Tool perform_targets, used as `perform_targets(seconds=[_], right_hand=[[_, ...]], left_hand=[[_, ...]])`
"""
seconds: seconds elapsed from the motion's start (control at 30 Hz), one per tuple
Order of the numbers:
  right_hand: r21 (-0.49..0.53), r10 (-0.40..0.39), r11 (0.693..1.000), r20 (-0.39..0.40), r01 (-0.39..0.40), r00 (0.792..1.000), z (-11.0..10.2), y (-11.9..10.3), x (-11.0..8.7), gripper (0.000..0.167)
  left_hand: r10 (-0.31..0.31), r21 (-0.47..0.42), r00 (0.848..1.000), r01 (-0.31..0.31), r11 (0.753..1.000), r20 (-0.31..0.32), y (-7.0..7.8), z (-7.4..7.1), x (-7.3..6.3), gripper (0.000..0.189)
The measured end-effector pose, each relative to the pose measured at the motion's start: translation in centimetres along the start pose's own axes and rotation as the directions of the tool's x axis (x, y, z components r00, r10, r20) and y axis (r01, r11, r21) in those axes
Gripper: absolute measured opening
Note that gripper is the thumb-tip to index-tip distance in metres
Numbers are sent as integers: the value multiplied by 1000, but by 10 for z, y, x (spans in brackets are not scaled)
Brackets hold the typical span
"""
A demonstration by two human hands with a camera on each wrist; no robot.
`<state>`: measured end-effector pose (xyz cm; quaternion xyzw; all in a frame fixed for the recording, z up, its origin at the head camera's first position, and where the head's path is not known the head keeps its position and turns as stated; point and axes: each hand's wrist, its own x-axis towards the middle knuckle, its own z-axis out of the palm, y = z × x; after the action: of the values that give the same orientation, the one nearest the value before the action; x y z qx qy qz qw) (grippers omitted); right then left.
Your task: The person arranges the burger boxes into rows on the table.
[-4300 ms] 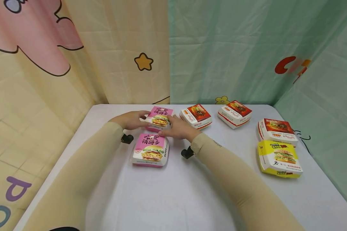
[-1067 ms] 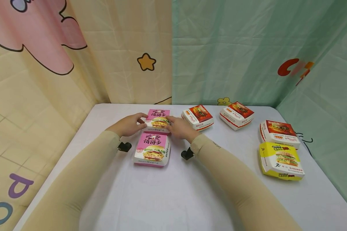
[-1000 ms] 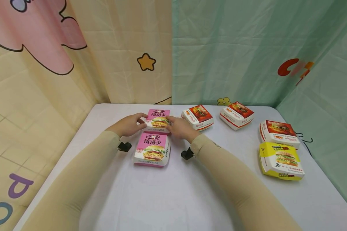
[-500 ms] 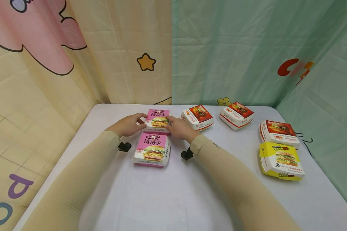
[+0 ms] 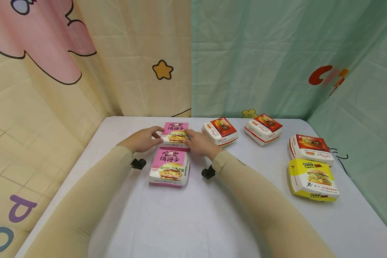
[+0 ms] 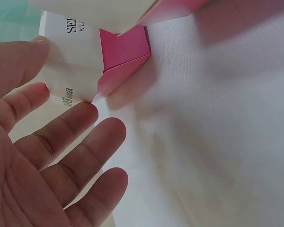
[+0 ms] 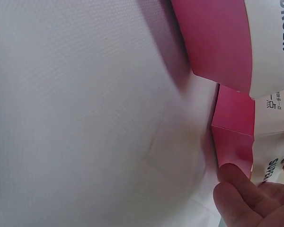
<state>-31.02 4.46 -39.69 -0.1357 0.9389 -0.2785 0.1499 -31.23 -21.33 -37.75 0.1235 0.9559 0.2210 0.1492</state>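
Note:
Two pink-and-white burger boxes stand one behind the other, left of the table's middle. The far pink burger box (image 5: 175, 134) sits between my hands. My left hand (image 5: 143, 139) touches its left side with thumb and forefinger tips; in the left wrist view the other fingers (image 6: 102, 146) are spread and extended below the white side wall. At its right side, my right hand (image 5: 201, 143) rests fingertips against the wall, with fingers (image 7: 234, 182) along the pink lower part in the right wrist view. The near pink burger box (image 5: 169, 167) lies right in front, its back edge close against the far one.
A red-and-white burger box (image 5: 220, 131) stands just beyond my right hand, with another red-and-white box (image 5: 263, 129) further right. At the table's right side, a third red-and-white box (image 5: 311, 148) adjoins a yellow burger box (image 5: 313, 180). Curtains (image 5: 245, 57) hang behind the white table (image 5: 167, 222).
Since the oldest frame, the far pink box has come slightly nearer and straightened to line up behind the near one, my hands following it. Over the last second, almost nothing has moved.

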Motion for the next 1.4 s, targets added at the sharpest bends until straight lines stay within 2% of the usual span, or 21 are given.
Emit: perform_targets(seconds=[0.37,0.6,0.9,1.17,1.4], right_hand=[[50,-5,999,-14,6,1000,-1,0,-2,65],[43,-17,999,-13,18,1000,-6,1,-7,65],[54,-8,999,-27,10,1000,-13,-3,-19,66],[53,-25,998,-47,28,999,-19,-3,-30,65],[35,-46,998,-115,51,992,-28,-4,-41,57]], left_hand=[[-14,24,1000,14,1000,-8,-3,-2,0,61],[11,16,999,-11,1000,-36,-1,-7,-2,61],[25,-45,998,-28,999,-66,13,-14,-3,63],[40,-19,996,-42,999,-79,26,-14,-3,63],[37,8,996,-36,999,-86,41,-15,-1,67]])
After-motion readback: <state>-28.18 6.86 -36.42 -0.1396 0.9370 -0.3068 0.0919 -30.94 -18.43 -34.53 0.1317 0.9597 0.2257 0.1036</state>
